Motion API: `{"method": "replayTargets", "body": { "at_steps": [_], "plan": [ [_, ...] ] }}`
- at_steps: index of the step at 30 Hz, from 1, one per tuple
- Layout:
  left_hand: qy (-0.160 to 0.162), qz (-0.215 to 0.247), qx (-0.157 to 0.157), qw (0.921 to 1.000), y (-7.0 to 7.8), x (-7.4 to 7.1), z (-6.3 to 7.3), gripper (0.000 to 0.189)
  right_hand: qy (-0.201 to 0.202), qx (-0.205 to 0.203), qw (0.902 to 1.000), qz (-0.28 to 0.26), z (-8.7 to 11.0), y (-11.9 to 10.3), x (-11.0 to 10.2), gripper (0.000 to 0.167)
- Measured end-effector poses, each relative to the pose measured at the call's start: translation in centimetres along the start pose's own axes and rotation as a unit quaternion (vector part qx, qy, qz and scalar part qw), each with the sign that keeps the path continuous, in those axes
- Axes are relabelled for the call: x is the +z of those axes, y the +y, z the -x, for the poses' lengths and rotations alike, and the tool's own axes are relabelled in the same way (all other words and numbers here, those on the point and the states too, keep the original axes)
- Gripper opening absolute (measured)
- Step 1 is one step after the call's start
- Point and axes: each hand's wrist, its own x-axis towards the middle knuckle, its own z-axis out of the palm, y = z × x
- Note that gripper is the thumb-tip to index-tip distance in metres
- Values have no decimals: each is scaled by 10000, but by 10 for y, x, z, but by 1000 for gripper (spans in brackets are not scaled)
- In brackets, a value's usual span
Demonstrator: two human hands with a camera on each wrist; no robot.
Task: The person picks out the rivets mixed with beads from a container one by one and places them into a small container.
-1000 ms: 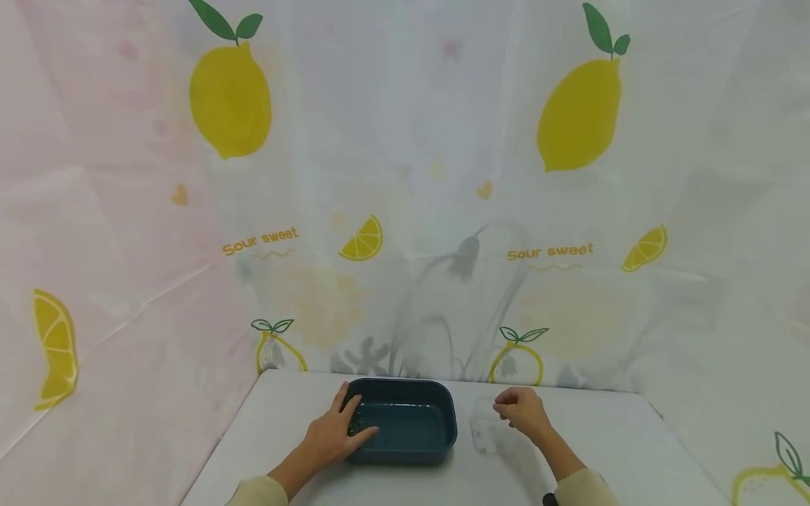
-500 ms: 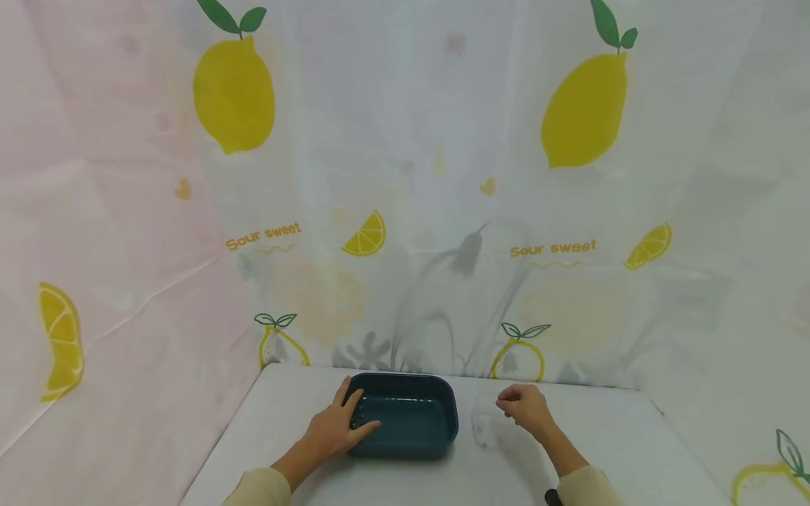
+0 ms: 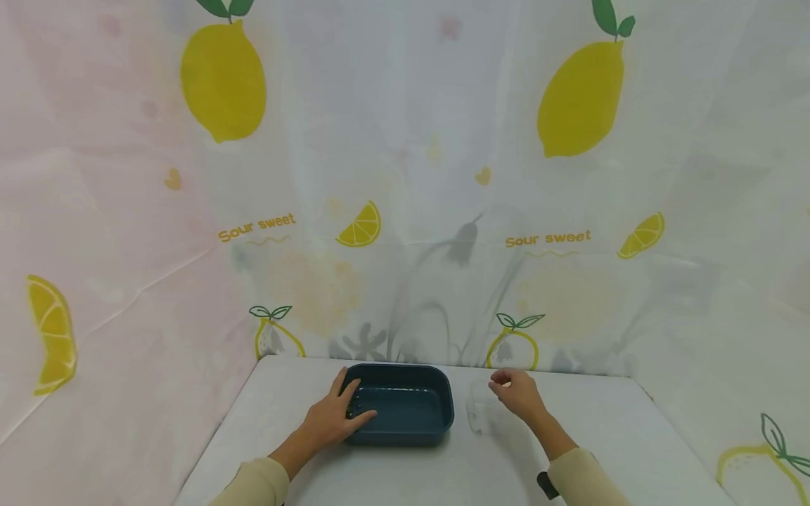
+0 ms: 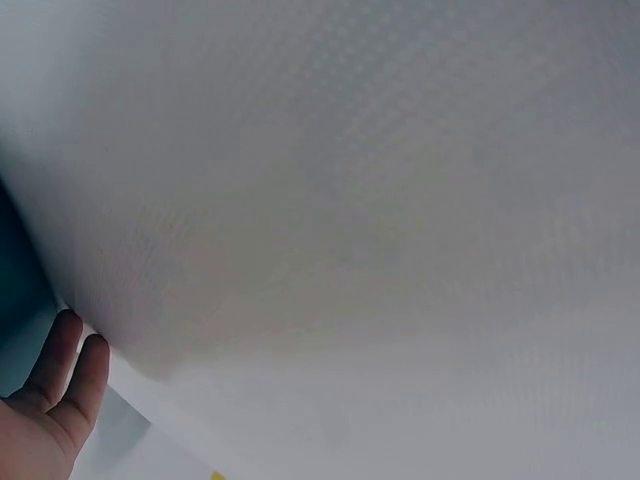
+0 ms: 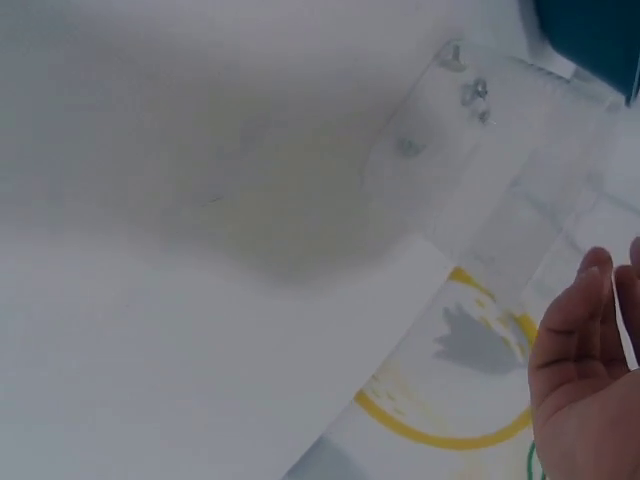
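Note:
In the head view my left hand (image 3: 329, 420) rests spread over the left end of a dark blue-green rectangular dish (image 3: 405, 440), thumb reaching inside the rim. A few small dark pieces (image 3: 351, 407) show inside, close to those fingers. Two straight fingers (image 4: 85, 385) lie along the dish's outer side in the left wrist view. To the right of the dish, my right hand (image 3: 517, 393) pinches what looks like a clear plastic bag (image 3: 473, 414), which hangs below the fingertips. Several small shiny pieces sit in the bag's lower end (image 5: 475, 95) in the right wrist view.
Both hands work over a white tabletop (image 3: 588, 422). Behind it and along the sides hangs a pale curtain (image 3: 405, 176) printed with lemons. A dark band (image 3: 548, 485) shows at the right wrist.
The head view has tilted down a little, so the scene sits higher in it. Both hands keep nearly the same places beside the dish; the bag shifts only slightly.

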Motion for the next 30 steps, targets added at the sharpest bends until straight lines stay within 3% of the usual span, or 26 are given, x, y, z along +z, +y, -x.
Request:
{"method": "replayTargets", "body": {
  "at_steps": [5, 8, 14, 16, 18, 25, 30],
  "plan": [
    [-108, 58, -18, 9999, 1, -3, 2, 85, 328, -734, 9952, 558, -1, -14, 13, 22],
    [-145, 24, -84, 9999, 2, -5, 1, 86, 436, -1215, 9859, 1065, -2, -25, 22, 32],
    [-79, 41, -45, 10000, 6, -9, -5, 87, 888, -2374, 9449, 2070, -6, -36, 38, 53],
    [-50, 29, 6, 10000, 6, -9, -6, 86, 931, -2587, 9364, 2180, -5, -39, 44, 57],
    [-64, 11, 17, 10000, 6, -9, -6, 86, 873, -2648, 9363, 2135, -4, -43, 52, 59],
    [-164, -16, 13, 9999, 4, -7, -3, 87, 423, -2390, 9496, 1984, 1, -51, 78, 63],
    [-172, -52, 23, 9998, 1, -4, 1, 87, 262, -2359, 9522, 1923, 5, -56, 88, 64]
  ]
}}
